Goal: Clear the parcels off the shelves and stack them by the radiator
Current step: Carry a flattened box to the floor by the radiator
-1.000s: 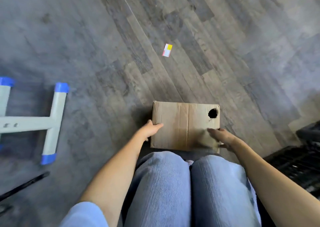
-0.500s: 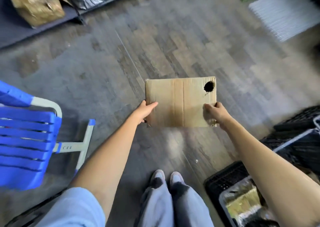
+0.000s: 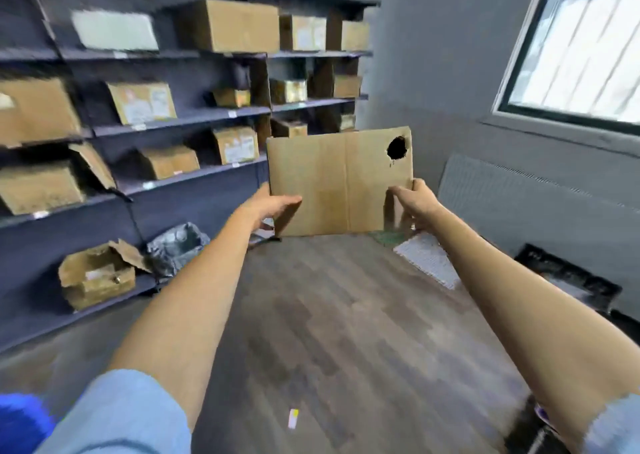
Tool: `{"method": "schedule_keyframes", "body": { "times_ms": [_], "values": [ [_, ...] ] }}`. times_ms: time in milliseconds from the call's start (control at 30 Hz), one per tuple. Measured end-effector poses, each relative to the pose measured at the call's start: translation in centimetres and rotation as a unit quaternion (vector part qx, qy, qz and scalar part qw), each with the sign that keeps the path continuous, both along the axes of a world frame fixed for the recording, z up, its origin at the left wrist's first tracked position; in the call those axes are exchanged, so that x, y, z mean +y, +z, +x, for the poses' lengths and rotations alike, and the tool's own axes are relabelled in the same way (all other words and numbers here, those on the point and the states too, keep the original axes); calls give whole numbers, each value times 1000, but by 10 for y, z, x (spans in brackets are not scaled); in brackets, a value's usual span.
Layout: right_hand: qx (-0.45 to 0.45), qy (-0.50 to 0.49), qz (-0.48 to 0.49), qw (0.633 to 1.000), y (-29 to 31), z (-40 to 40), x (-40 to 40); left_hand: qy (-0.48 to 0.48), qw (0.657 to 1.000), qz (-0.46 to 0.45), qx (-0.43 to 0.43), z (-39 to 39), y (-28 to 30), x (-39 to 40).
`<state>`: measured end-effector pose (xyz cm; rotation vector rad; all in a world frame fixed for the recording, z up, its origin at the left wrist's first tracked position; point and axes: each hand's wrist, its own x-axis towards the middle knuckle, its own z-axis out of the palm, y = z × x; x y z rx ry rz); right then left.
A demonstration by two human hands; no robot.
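I hold a flat brown cardboard parcel (image 3: 341,183) with a black hole near its top right corner, out in front of me at chest height. My left hand (image 3: 268,205) grips its lower left edge, thumb on the near face. Its lower right edge is gripped by my right hand (image 3: 414,204). Dark shelves (image 3: 180,121) along the left wall carry several brown parcels, among them a large one on the top shelf (image 3: 235,25). A grey radiator (image 3: 512,193) hangs on the right wall under the window.
A torn open box (image 3: 98,275) and a grey plastic bag (image 3: 176,247) sit on the lowest shelf. Black crates (image 3: 568,277) stand on the floor at right, a white mat (image 3: 429,257) lies near the radiator. A small label (image 3: 293,418) lies on the wooden floor.
The view has swung up from the floor to the shelves and radiator. The parcel has risen from knee level to chest height, both hands still gripping its sides.
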<state>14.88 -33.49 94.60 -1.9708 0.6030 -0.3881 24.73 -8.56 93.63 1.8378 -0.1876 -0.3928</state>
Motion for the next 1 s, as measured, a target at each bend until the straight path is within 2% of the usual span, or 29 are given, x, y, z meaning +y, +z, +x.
{"method": "schedule_keyframes", "body": {
  "times_ms": [133, 400, 633, 800, 1000],
  "values": [
    [-61, -34, -13, 997, 38, -8, -14, -15, 998, -29, -51, 9, 40, -19],
    [-45, -72, 26, 996, 26, 0, -95, -80, 995, -38, -53, 49, 27, -114],
    [33, -123, 49, 991, -7, 42, -228, -148, 989, -1, -19, 134, -9, -271],
    [71, -152, 64, 984, -2, 81, -335, -198, 980, 27, 9, 196, -6, -402],
    [83, -177, 55, 979, -4, 143, -440, -222, 974, 19, 41, 269, -17, -519]
  ]
}}
